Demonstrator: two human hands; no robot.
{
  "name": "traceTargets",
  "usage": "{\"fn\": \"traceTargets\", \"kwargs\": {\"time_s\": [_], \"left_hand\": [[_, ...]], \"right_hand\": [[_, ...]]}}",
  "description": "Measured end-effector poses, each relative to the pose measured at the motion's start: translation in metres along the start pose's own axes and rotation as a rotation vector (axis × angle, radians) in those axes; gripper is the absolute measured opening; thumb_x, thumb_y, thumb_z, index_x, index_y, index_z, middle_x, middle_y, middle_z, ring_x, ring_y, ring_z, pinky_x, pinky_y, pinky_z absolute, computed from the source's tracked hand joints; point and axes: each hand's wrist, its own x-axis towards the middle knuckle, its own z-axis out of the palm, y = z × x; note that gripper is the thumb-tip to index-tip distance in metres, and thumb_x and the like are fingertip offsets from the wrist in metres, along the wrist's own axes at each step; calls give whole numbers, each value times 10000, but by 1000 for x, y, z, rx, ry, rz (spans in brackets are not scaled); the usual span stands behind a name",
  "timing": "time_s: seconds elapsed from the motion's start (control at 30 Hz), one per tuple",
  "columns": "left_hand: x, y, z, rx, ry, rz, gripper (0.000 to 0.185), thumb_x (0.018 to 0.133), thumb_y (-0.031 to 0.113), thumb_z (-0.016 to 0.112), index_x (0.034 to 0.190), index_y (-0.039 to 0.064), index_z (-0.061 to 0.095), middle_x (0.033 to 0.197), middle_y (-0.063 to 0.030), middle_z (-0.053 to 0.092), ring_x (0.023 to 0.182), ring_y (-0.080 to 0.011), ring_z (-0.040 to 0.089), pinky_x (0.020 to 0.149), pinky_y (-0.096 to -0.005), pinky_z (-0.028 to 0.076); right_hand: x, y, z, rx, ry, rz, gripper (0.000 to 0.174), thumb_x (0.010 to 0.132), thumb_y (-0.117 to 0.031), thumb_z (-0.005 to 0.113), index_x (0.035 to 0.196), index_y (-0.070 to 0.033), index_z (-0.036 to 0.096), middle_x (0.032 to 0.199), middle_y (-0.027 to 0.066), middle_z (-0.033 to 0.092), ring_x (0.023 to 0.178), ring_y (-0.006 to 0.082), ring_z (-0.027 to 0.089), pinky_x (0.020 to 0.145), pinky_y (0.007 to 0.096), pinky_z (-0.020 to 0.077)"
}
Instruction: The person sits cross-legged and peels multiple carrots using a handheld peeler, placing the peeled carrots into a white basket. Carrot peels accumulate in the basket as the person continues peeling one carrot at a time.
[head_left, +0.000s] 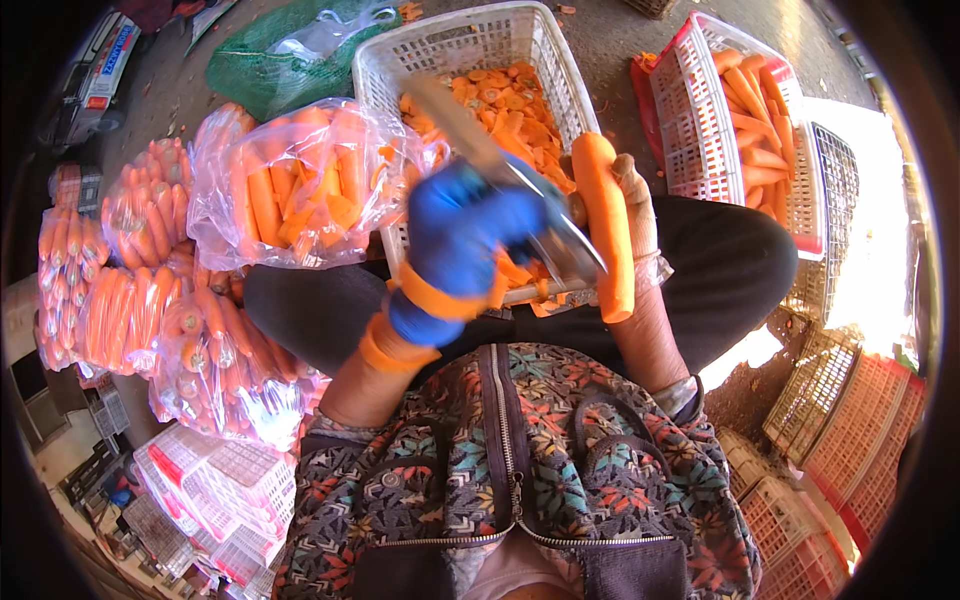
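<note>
Motion-blurred, my left hand (465, 232) wears a blue glove with orange bands at the wrist. It grips a metal-bladed hand tool (574, 232) whose long, wood-coloured handle (450, 116) sticks out past the fist. The blade lies along the left side of a thick, smooth orange carrot (604, 225); whether it touches is unclear. Behind that carrot, my right hand (637, 199) in a pale glove holds it nearly upright in view, its fingers partly hidden. Both hands are over the near end of a white plastic crate (570, 82) containing carrot peelings and cut ends (510, 97).
Clear plastic bags of carrots (285, 187) crowd the left, one against my left leg (315, 307). A white crate of smooth carrots (697, 112) stands beyond my right knee. Green netting (247, 71) lies far left; stacked crates (225, 495) stand lower left and right. A vehicle (97, 75) is parked upper left.
</note>
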Motion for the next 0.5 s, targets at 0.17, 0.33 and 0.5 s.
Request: {"fn": "traceTargets", "kwargs": {"time_s": [0.17, 0.33, 0.5], "left_hand": [[18, -10, 24, 53, -173, 8, 107, 839, 113, 714, 886, 17, 720, 733, -31, 686, 611, -101, 632, 533, -237, 470], [130, 22, -32, 189, 307, 272, 139, 871, 144, 727, 826, 13, 711, 704, -57, 687, 540, -127, 620, 506, -241, 489], [128, -1, -44, 111, 122, 501, 99, 862, 108, 718, 842, 11, 716, 750, -61, 709, 581, -129, 663, 548, -229, 538]], "right_hand": [[-20, 17, 17, 69, -99, -98, 517, 878, -574, 695, 1099, -112, 628, 823, 81, 682, 728, 240, 663, 595, 364, 554], [-55, 29, 9, -182, -349, -11, 771, 950, -620, 548, 1384, 13, 478, 615, 122, 635, 337, 235, 449, 352, 346, 338], [-41, 21, -2, -57, -530, 197, 691, 978, -562, 531, 1360, 14, 515, 633, 155, 656, 323, 245, 469, 323, 335, 332]]}}
